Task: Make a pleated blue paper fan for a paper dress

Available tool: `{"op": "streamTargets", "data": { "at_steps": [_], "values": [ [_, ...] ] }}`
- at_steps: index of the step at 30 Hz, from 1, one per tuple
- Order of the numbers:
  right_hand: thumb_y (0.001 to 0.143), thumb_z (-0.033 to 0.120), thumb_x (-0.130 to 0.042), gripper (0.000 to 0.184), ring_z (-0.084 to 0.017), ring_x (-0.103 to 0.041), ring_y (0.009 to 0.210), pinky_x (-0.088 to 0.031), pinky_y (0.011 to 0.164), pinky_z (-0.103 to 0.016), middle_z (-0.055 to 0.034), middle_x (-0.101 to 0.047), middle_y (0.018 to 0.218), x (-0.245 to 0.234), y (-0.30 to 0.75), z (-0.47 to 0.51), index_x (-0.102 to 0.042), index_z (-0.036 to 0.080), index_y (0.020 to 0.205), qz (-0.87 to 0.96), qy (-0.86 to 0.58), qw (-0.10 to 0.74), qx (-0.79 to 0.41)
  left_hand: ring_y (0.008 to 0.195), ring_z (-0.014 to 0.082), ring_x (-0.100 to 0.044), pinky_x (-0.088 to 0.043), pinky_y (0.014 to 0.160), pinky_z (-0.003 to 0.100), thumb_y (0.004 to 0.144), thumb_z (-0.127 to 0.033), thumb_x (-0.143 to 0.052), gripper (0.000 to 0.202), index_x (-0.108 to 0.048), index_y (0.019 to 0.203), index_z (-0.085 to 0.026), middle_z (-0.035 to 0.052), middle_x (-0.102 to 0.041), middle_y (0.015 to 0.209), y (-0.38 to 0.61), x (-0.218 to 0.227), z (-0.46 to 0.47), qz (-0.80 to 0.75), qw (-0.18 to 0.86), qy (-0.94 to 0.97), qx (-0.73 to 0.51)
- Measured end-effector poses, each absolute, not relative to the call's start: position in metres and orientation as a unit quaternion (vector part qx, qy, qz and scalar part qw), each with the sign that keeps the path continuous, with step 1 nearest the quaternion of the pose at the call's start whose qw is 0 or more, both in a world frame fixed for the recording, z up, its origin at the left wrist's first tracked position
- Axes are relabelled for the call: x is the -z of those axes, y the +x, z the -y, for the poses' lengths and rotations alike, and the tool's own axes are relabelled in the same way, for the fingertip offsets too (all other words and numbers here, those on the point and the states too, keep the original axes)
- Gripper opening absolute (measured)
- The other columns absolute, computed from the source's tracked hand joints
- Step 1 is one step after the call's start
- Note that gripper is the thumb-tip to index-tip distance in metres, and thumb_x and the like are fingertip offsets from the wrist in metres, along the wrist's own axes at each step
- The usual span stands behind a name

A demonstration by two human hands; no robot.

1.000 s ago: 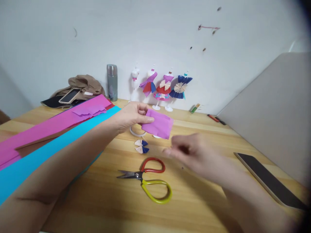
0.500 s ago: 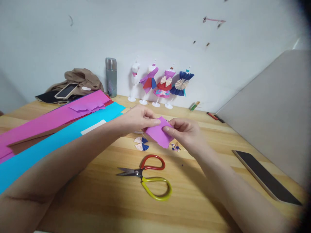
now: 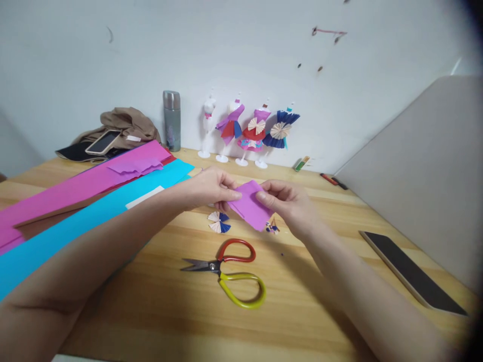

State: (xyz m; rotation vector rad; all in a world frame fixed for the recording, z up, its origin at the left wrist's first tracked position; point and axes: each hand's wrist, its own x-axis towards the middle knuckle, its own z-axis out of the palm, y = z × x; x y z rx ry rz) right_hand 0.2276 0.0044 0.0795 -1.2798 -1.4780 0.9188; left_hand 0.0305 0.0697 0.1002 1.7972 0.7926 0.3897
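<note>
A small piece of purple paper [image 3: 249,205], folded in layers, is held above the table between both hands. My left hand [image 3: 215,187] pinches its left edge with thumb and fingers. On the right side, my right hand [image 3: 285,201] grips it, thumb on top and fingers behind. Below lie scissors [image 3: 215,266] with one red and one yellow handle, blades parted and pointing left. A pleated cream and blue paper fan [image 3: 219,222] rests just under the left hand. Small dark and light bits [image 3: 272,226] sit near the right hand, partly covered by the paper.
Pink paper sheets [image 3: 83,176] and blue paper [image 3: 94,216] cover the left side. Several small dress stands [image 3: 252,133] line the wall beside a grey flask [image 3: 172,120]. A brown cloth [image 3: 130,123] lies back left, with a phone [image 3: 103,142]. A dark tablet-like slab [image 3: 413,271] lies right.
My left hand has slid a little left and down along the purple paper, and more of the paper's face and layered edge shows. The view has shifted slightly.
</note>
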Motion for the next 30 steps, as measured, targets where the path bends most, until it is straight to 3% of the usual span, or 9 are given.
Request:
{"op": "streamTargets", "data": {
  "at_steps": [8,14,17,20,22,30],
  "values": [
    [0.063,0.047,-0.079,0.029,-0.014,-0.054,0.05,-0.045,0.049,-0.029,0.0005,-0.061,0.057,-0.078,0.227,-0.007,-0.061,0.025,0.06,0.571,-0.53,0.517,-0.355,0.061,0.0102,-0.061,-0.048,0.062,0.022,0.082,-0.025,-0.067,0.015,-0.071,0.076,-0.013,0.002,-0.067,0.065,0.031,-0.101,-0.068,-0.317,0.558,0.744,-0.185],
    [0.064,0.047,-0.079,0.028,-0.014,-0.054,0.051,-0.045,0.049,-0.028,0.0003,-0.063,0.059,-0.077,0.226,-0.006,-0.064,0.022,0.064,0.57,-0.517,0.511,-0.384,0.054,0.0071,-0.052,-0.041,0.056,0.019,0.083,-0.022,-0.063,0.019,-0.064,0.066,-0.013,-0.0013,-0.06,0.058,0.03,-0.1,-0.068,-0.304,0.533,0.77,-0.177],
    [0.062,0.045,-0.08,0.028,-0.014,-0.054,0.051,-0.045,0.049,-0.028,-0.0003,-0.064,0.06,-0.073,0.225,-0.007,-0.064,0.022,0.065,0.547,-0.524,0.529,-0.381,0.06,0.0081,-0.057,-0.044,0.059,0.02,0.083,-0.026,-0.066,0.013,-0.07,0.083,-0.014,0.0,-0.066,0.068,0.033,-0.1,-0.066,-0.303,0.55,0.754,-0.192],
    [0.063,0.046,-0.078,0.029,-0.013,-0.054,0.051,-0.046,0.05,-0.028,-0.0007,-0.064,0.06,-0.068,0.223,-0.009,-0.064,0.022,0.067,0.522,-0.528,0.559,-0.369,0.072,0.011,-0.065,-0.048,0.065,0.021,0.082,-0.028,-0.068,0.023,-0.07,0.102,-0.015,0.0051,-0.073,0.086,0.039,-0.093,-0.062,-0.289,0.6,0.717,-0.207],
    [0.064,0.049,-0.077,0.03,-0.014,-0.055,0.051,-0.046,0.051,-0.029,-0.0005,-0.064,0.059,-0.066,0.222,-0.01,-0.064,0.022,0.067,0.518,-0.527,0.563,-0.37,0.075,0.0121,-0.067,-0.051,0.067,0.022,0.083,-0.025,-0.067,0.025,-0.069,0.104,-0.012,0.0077,-0.073,0.09,0.043,-0.087,-0.061,-0.275,0.641,0.678,-0.23],
    [0.06,0.04,-0.082,0.025,-0.012,-0.053,0.051,-0.044,0.051,-0.027,0.0013,-0.064,0.06,-0.065,0.224,-0.012,-0.067,0.022,0.068,0.517,-0.512,0.563,-0.392,0.052,0.0069,-0.058,-0.046,0.055,0.019,0.083,-0.01,-0.066,0.015,-0.067,0.097,-0.007,0.0007,-0.066,0.064,0.045,-0.086,-0.061,-0.337,0.64,0.635,-0.272]
  ]
}}
